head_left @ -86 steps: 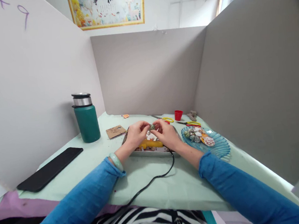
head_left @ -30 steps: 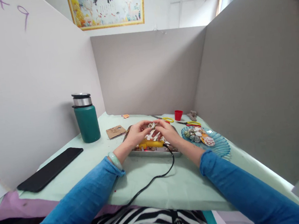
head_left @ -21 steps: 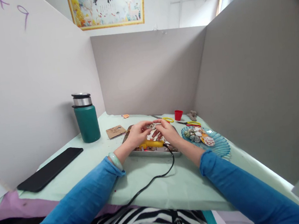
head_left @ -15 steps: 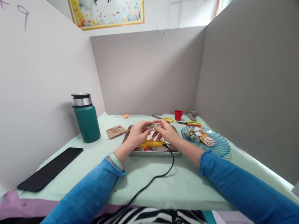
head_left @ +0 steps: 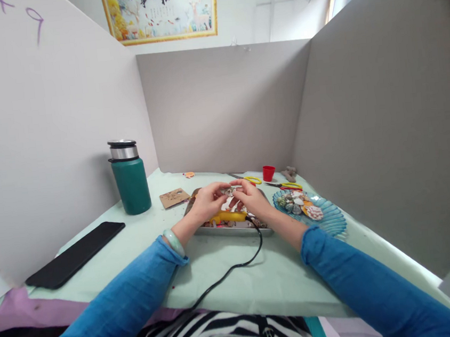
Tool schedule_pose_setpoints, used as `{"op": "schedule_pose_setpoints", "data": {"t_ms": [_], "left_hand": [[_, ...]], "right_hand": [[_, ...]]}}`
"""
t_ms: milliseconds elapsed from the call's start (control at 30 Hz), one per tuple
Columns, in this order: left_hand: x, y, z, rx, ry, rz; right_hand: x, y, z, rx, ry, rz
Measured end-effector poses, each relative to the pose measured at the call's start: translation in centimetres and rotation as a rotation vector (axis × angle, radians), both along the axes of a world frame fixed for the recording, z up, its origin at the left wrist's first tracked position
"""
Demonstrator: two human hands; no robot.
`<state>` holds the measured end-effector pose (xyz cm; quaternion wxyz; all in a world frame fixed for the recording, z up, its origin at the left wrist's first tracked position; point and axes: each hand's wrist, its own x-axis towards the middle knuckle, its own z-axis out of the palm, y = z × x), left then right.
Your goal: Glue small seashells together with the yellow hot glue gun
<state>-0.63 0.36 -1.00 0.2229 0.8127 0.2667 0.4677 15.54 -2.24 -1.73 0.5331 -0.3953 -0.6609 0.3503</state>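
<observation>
My left hand [head_left: 208, 201] and my right hand [head_left: 253, 197] meet above a metal tray [head_left: 231, 232]. Between their fingertips is a small pale greenish piece [head_left: 229, 190], too small to name; the fingers of both hands are closed on it. Below them a yellow tool [head_left: 230, 216] with a black cord [head_left: 239, 265] lies across the tray, among small colourful bits. Right of the tray, a blue glass plate [head_left: 335, 220] bears shells [head_left: 314, 212].
A green bottle [head_left: 131, 186] and a black phone-like slab [head_left: 77, 255] stand and lie at left. Near the tray are a brown card [head_left: 174, 197], yellow-handled scissors [head_left: 291, 186], more scissors [head_left: 253, 180] and a red cup [head_left: 268, 173]. Grey partitions [head_left: 227, 109] enclose the table.
</observation>
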Motion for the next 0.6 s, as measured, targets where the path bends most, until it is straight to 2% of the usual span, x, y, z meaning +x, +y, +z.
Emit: {"op": "schedule_pose_setpoints", "data": {"t_ms": [367,600], "left_hand": [[-0.29,0.59,-0.14,-0.13,-0.07,-0.076],[-0.14,0.18,0.0,-0.096,-0.033,-0.047]], "right_hand": [[-0.02,-0.16,0.23,-0.019,0.045,0.005],[-0.04,-0.17,0.3,-0.037,0.033,-0.016]]}}
